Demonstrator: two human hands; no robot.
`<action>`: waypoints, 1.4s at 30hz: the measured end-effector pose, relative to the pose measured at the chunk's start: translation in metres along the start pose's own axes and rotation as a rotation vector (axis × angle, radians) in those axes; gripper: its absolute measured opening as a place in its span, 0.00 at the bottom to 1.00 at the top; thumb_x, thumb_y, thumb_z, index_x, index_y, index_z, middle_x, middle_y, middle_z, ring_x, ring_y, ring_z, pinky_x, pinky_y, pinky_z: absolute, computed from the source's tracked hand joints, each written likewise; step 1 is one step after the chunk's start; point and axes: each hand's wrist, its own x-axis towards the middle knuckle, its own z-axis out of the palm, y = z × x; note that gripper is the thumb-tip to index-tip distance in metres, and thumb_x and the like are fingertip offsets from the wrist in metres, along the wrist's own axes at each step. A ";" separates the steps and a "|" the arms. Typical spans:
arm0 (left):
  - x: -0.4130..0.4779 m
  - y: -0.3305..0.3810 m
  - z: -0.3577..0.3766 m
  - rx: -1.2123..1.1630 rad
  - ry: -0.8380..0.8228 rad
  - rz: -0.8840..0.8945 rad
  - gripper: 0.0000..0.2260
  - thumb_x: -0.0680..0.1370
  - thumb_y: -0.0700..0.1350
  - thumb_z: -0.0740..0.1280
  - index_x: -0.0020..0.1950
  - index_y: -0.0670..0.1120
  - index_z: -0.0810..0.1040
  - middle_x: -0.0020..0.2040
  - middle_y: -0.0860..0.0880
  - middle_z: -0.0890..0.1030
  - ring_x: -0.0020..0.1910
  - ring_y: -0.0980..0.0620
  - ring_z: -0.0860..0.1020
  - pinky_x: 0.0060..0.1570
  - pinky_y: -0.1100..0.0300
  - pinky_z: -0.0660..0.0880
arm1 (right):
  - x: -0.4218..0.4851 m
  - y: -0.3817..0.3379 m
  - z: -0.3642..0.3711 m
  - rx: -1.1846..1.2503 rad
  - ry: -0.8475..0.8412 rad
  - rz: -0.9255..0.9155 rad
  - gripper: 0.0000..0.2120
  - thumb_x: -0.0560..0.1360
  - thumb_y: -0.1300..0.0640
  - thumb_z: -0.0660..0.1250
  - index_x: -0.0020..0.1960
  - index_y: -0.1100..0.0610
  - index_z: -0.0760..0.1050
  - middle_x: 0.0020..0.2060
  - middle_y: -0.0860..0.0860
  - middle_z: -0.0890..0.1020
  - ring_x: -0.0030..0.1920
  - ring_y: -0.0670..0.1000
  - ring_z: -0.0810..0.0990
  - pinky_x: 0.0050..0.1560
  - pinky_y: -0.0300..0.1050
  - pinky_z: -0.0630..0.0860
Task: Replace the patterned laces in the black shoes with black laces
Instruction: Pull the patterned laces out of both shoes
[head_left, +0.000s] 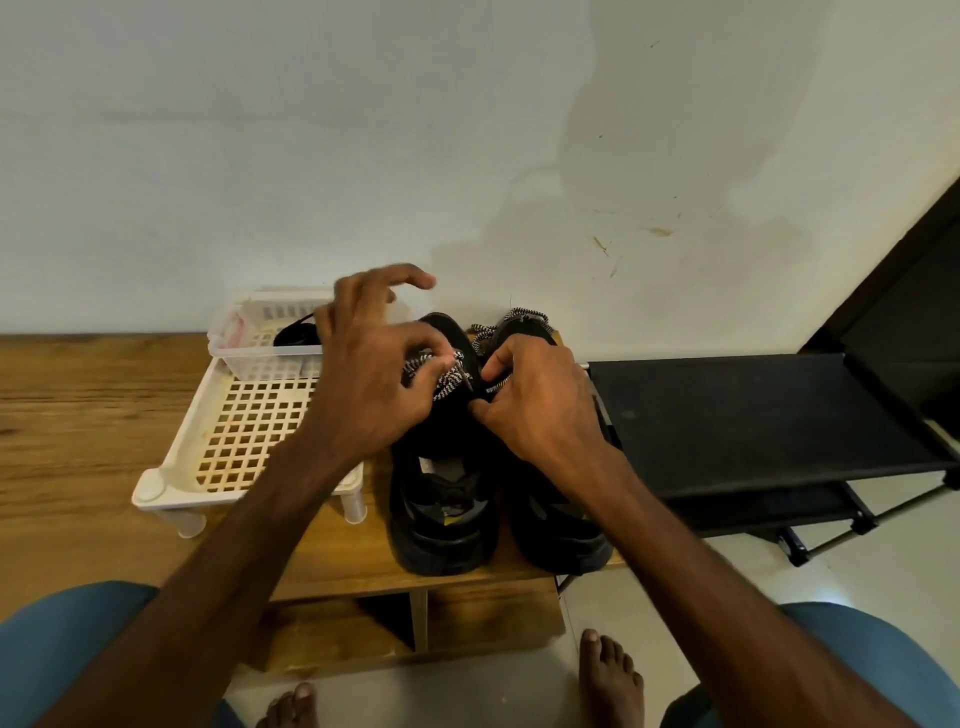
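The black laces (293, 335) lie soft and light in the basket (260, 358) on the rack (244, 441), near the tabletop's (78, 415) back edge. The left hand (374, 374) pinches the patterned lace (449, 382) over the left shoe (441, 519), with its index finger lifted free. The right hand (540, 400) curls its fingers round another strand of that lace. The right shoe (561, 530) stands at the tabletop's right edge, its own lace in place. The lace looks limp and likely drags in the eyelets, so it is best gripped near its stiff tip.
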 end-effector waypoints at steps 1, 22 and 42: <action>0.002 -0.002 -0.004 -0.013 0.088 -0.066 0.04 0.70 0.48 0.78 0.44 0.54 0.85 0.69 0.54 0.72 0.64 0.48 0.67 0.57 0.55 0.59 | 0.000 0.000 0.000 0.001 0.003 -0.002 0.13 0.72 0.53 0.79 0.53 0.49 0.78 0.47 0.47 0.83 0.48 0.48 0.83 0.50 0.44 0.81; 0.000 0.010 -0.014 0.051 -0.340 -0.378 0.06 0.70 0.50 0.75 0.37 0.53 0.78 0.33 0.57 0.80 0.37 0.55 0.80 0.43 0.56 0.78 | 0.000 -0.018 0.019 -0.236 0.063 -0.348 0.17 0.75 0.59 0.75 0.63 0.52 0.80 0.59 0.53 0.74 0.62 0.53 0.73 0.51 0.48 0.78; 0.004 0.000 -0.021 -0.089 -0.301 -0.464 0.04 0.73 0.42 0.76 0.38 0.48 0.87 0.27 0.56 0.80 0.28 0.58 0.79 0.35 0.65 0.75 | 0.013 0.008 -0.015 0.086 0.168 -0.022 0.02 0.71 0.54 0.77 0.43 0.48 0.87 0.38 0.42 0.84 0.43 0.43 0.83 0.46 0.42 0.83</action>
